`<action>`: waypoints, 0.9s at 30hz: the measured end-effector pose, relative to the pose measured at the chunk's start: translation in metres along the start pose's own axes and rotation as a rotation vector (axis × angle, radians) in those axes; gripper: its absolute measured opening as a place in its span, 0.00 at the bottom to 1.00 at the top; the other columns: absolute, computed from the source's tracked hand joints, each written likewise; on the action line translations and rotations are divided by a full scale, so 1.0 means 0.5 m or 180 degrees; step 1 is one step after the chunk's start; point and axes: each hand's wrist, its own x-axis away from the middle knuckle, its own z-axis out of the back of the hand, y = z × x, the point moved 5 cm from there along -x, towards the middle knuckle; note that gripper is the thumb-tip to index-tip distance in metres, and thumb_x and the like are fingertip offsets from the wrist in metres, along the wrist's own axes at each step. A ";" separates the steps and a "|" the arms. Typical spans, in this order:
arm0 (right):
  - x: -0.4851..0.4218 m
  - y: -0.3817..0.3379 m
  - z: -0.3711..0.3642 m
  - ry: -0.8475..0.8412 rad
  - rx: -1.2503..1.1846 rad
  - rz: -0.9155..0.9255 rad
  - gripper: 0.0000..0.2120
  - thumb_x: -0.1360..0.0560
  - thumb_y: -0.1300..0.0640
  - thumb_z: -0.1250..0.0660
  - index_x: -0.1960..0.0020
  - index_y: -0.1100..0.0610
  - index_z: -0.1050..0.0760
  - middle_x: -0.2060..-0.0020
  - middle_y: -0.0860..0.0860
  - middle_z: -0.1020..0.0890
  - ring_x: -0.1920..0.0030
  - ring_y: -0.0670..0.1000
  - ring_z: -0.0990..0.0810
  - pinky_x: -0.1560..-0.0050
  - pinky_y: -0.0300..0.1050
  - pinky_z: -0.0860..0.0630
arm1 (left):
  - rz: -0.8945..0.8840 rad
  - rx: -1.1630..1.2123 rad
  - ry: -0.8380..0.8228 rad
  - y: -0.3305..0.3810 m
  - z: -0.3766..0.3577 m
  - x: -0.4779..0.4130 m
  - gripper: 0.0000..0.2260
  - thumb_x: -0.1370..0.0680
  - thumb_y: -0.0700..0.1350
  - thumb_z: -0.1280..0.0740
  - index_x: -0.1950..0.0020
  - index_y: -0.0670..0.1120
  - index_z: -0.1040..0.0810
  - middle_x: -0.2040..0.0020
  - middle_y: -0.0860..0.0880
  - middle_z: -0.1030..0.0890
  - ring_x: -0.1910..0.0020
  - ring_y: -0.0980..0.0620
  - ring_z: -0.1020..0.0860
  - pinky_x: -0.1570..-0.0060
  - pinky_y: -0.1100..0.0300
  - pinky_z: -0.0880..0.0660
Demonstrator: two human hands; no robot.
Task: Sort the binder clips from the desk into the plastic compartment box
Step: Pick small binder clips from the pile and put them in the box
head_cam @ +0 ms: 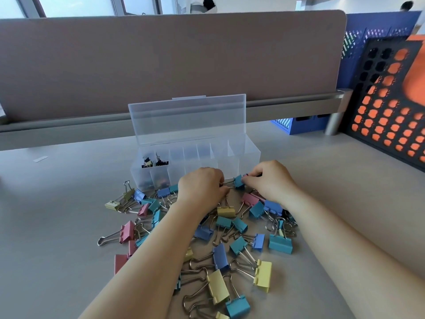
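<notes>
Hands share a teal clip (239,182) by a plastic box (251,155)
The left hand (201,187) pinches its wire handles — the right hand (270,180), its body.

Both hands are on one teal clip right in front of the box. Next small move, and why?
Probably lift the teal clip over the front wall of the compartment box and release it into an unfilled compartment. The left hand pinches its wire handles, the right hand its body, the lid stands open, and only the two leftmost compartments show clips.
</notes>
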 end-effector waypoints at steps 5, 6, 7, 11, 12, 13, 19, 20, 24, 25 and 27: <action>0.002 0.007 0.008 -0.0240 -0.1463 -0.0598 0.07 0.26 0.56 0.30 0.56 0.61 0.20 0.69 0.52 0.26 0.75 0.46 0.33 0.77 0.36 0.39 | 0.0038 0.0100 -0.0005 -0.007 0.001 0.001 0.10 0.20 0.50 0.39 0.44 0.52 0.21 0.46 0.51 0.20 0.49 0.49 0.22 0.59 0.59 0.28; 0.001 0.011 0.013 -0.0302 -0.1985 -0.0753 0.06 0.26 0.58 0.31 0.58 0.61 0.22 0.71 0.50 0.29 0.77 0.44 0.36 0.80 0.34 0.43 | 0.0048 0.0121 -0.0030 -0.009 0.002 0.001 0.10 0.20 0.51 0.40 0.43 0.52 0.22 0.45 0.51 0.20 0.48 0.49 0.22 0.59 0.58 0.28; -0.001 0.016 0.020 -0.0355 -0.2510 -0.0879 0.06 0.26 0.59 0.31 0.60 0.60 0.24 0.72 0.49 0.31 0.79 0.43 0.38 0.82 0.33 0.45 | 0.0054 0.0145 -0.0060 -0.011 0.002 0.000 0.11 0.20 0.52 0.40 0.42 0.52 0.22 0.44 0.52 0.20 0.47 0.50 0.23 0.58 0.58 0.29; 0.000 0.031 0.038 -0.0571 -0.3834 -0.1258 0.09 0.23 0.57 0.37 0.63 0.56 0.30 0.74 0.46 0.33 0.81 0.41 0.40 0.85 0.31 0.47 | 0.0131 0.0269 -0.0149 -0.020 0.007 0.005 0.16 0.21 0.56 0.38 0.36 0.54 0.26 0.40 0.52 0.22 0.42 0.50 0.24 0.53 0.57 0.28; 0.000 0.035 0.038 -0.0645 -0.4047 -0.1345 0.10 0.23 0.57 0.39 0.63 0.56 0.31 0.74 0.47 0.33 0.81 0.42 0.40 0.85 0.31 0.46 | 0.0147 0.0283 -0.0153 -0.021 0.009 0.005 0.16 0.22 0.55 0.38 0.35 0.54 0.26 0.41 0.52 0.22 0.42 0.50 0.24 0.53 0.57 0.28; 0.002 0.039 0.037 -0.0717 -0.4222 -0.1408 0.10 0.24 0.56 0.40 0.64 0.56 0.32 0.74 0.47 0.33 0.81 0.42 0.39 0.85 0.31 0.46 | 0.0161 0.0290 -0.0158 -0.021 0.010 0.006 0.15 0.22 0.54 0.37 0.36 0.54 0.26 0.41 0.52 0.22 0.43 0.51 0.24 0.53 0.57 0.27; 0.007 0.038 0.041 -0.0731 -0.4694 -0.1404 0.11 0.25 0.52 0.39 0.64 0.56 0.32 0.71 0.49 0.31 0.80 0.43 0.36 0.85 0.31 0.44 | 0.0304 0.0245 -0.0288 -0.033 0.013 0.006 0.14 0.23 0.53 0.36 0.38 0.54 0.24 0.44 0.52 0.21 0.46 0.51 0.23 0.59 0.59 0.29; 0.006 0.036 0.043 -0.0661 -0.4693 -0.1371 0.12 0.23 0.51 0.38 0.63 0.56 0.31 0.72 0.49 0.31 0.80 0.42 0.36 0.85 0.30 0.44 | 0.0318 0.0258 -0.0291 -0.033 0.011 0.007 0.13 0.22 0.54 0.37 0.39 0.54 0.23 0.44 0.52 0.20 0.47 0.51 0.23 0.60 0.60 0.30; 0.004 0.028 0.041 -0.0618 -0.4520 -0.1323 0.09 0.22 0.51 0.36 0.58 0.55 0.28 0.74 0.46 0.31 0.80 0.41 0.33 0.85 0.29 0.44 | 0.0348 0.0317 -0.0185 -0.033 0.009 0.005 0.11 0.22 0.53 0.37 0.42 0.55 0.22 0.45 0.52 0.20 0.48 0.51 0.22 0.61 0.60 0.29; 0.005 0.029 0.039 -0.0631 -0.4484 -0.1336 0.09 0.23 0.51 0.35 0.58 0.55 0.27 0.74 0.46 0.31 0.79 0.41 0.32 0.85 0.29 0.44 | 0.0351 0.0324 -0.0167 -0.033 0.008 0.005 0.11 0.22 0.53 0.37 0.42 0.55 0.21 0.45 0.52 0.20 0.48 0.50 0.22 0.61 0.60 0.29; 0.009 0.032 0.037 -0.0621 -0.4449 -0.1373 0.08 0.25 0.52 0.33 0.58 0.55 0.27 0.73 0.47 0.29 0.77 0.41 0.29 0.85 0.29 0.43 | 0.0331 0.0302 -0.0163 -0.034 0.005 0.003 0.11 0.22 0.52 0.38 0.42 0.54 0.22 0.46 0.52 0.20 0.48 0.50 0.22 0.60 0.59 0.28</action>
